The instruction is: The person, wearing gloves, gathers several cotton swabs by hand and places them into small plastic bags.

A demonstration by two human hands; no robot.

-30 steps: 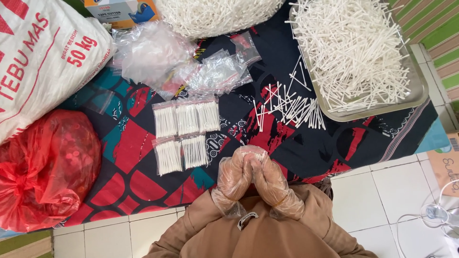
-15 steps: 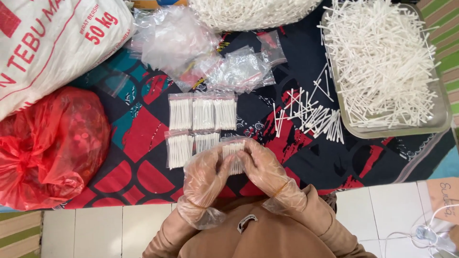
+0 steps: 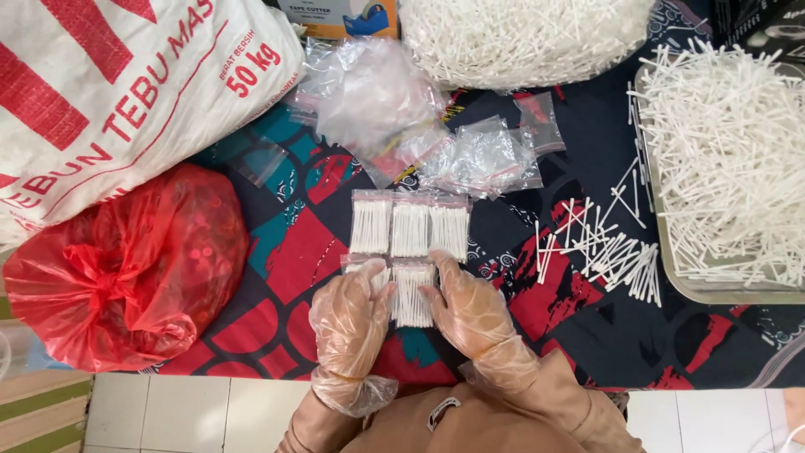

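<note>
Both of my hands wear clear plastic gloves. My left hand lies flat over the lower-left packet of cotton swabs, covering most of it. My right hand rests just right of the lower-middle packet, its thumb against the packet's edge and its forefinger reaching the upper row. That upper row has three small clear packets of swabs side by side on the patterned cloth. Neither hand lifts anything.
A white sack with red print and a red plastic bag lie at left. Empty clear bags are heaped behind the packets. Loose swabs lie beside a metal tray piled with swabs. A large bag of swabs sits at the back.
My hands, held together near my body around a packet, have moved forward and down onto the cloth. The packet now lies in the lower row and the hands have parted.
</note>
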